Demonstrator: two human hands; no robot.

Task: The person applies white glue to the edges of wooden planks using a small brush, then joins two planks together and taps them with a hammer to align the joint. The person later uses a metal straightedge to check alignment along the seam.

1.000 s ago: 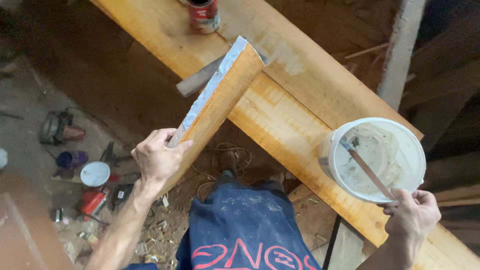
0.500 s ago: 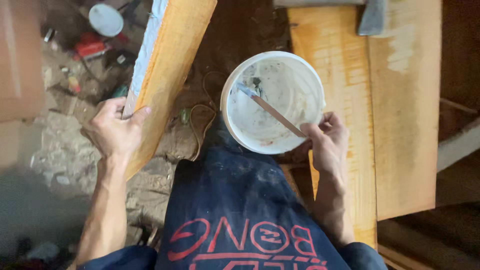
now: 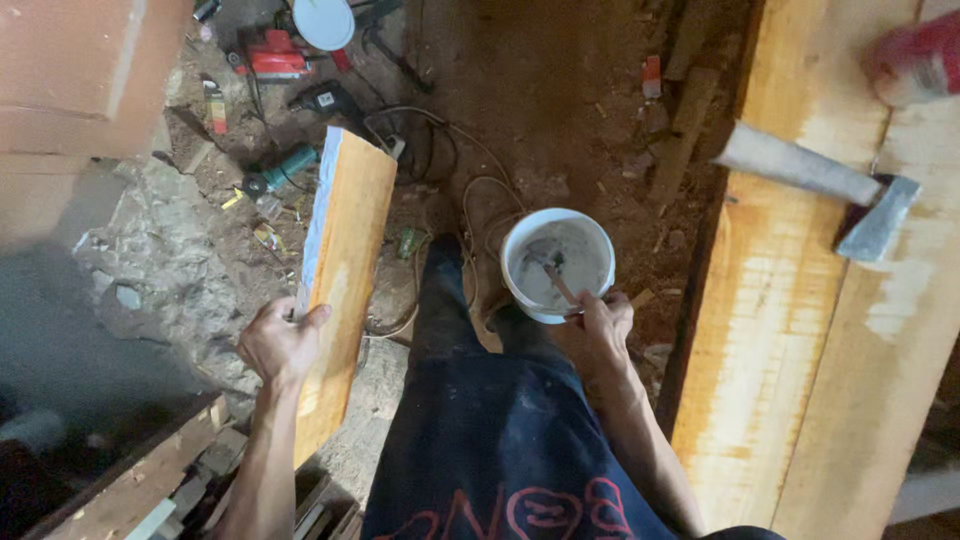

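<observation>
While the left hand [image 3: 282, 343] clamps a wooden plank [image 3: 340, 280] upright at its edge, the right hand [image 3: 603, 322] pinches the rim of a white bucket [image 3: 557, 263] above the dirt floor [image 3: 560, 110].

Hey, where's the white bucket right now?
The white bucket is mid-frame in the head view, held by the right hand, left of the big planks.

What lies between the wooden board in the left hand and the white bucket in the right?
In the head view, between the wooden board and the white bucket: the person's dark-trousered leg, looped cable and dirt floor.
</observation>
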